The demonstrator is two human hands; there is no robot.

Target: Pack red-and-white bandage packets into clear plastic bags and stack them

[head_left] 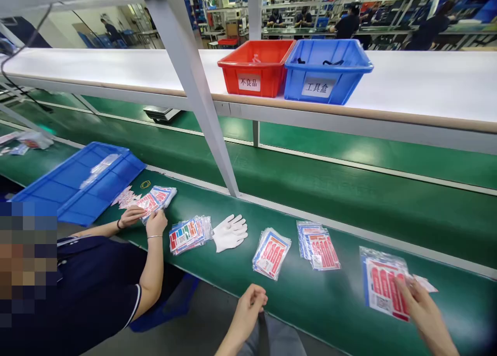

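My right hand (425,312) reaches onto the green bench at the lower right, its fingers pinched on the right edge of a clear packet of red-and-white cards (382,283) that lies flat. A loose white card (425,282) lies just beyond my fingers. My left hand (250,307) hangs at the bench's front edge, off the surface, fingers curled closed with nothing that I can see in them. Two more stacks of packets (272,253) (318,244) lie to the left of the one I touch.
A co-worker on my left handles a packet stack (155,200) with both hands. White gloves (230,232), a multicoloured stack (188,234) and a blue tray (77,182) lie on the bench. A red bin (256,68) and blue bin (326,71) stand on the shelf behind a slanted post (194,86).
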